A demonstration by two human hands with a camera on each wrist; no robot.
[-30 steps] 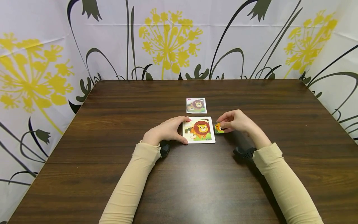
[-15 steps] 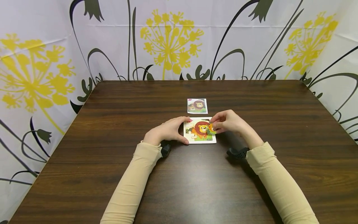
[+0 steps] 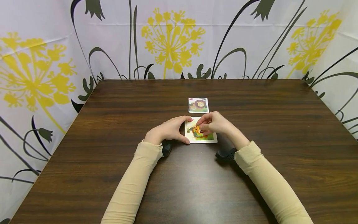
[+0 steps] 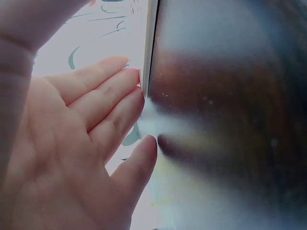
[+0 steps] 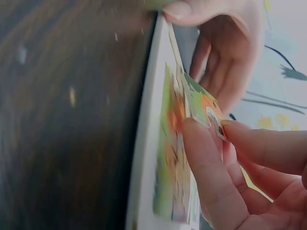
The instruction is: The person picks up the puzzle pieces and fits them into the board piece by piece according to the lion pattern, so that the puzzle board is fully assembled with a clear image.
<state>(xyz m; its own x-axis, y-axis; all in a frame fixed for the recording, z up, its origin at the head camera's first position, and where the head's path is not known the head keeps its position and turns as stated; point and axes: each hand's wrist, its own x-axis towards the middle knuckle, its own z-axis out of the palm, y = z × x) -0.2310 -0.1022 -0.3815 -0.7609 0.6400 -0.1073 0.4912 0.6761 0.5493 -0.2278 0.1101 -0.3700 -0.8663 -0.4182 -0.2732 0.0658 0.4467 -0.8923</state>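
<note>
In the head view, a white-bordered lion puzzle board [image 3: 200, 141] lies flat before the person. The left hand [image 3: 170, 129] holds its left side, thumb at the near corner and a finger at the far one. More of this hand [image 4: 72, 129] fills the left wrist view, with several fingers fairly straight beside the board's edge. Between thumb and fingertips, the right hand [image 3: 213, 123] pinches a puzzle piece [image 3: 196, 132] printed in orange and green. That piece [image 5: 204, 103] appears tilted above the board in the right wrist view. Fingers hide part of the picture.
A small printed lion card [image 3: 198, 105] lies just beyond the board on the dark wooden table [image 3: 134, 99]. A flower-patterned cloth [image 3: 173, 37] hangs behind the table. Black wrist devices [image 3: 226, 154] sit close to the tabletop.
The right hand has carried the puzzle piece leftward, from beside the board's right edge to above its left-middle part. The left hand has stayed at the board's left side.
</note>
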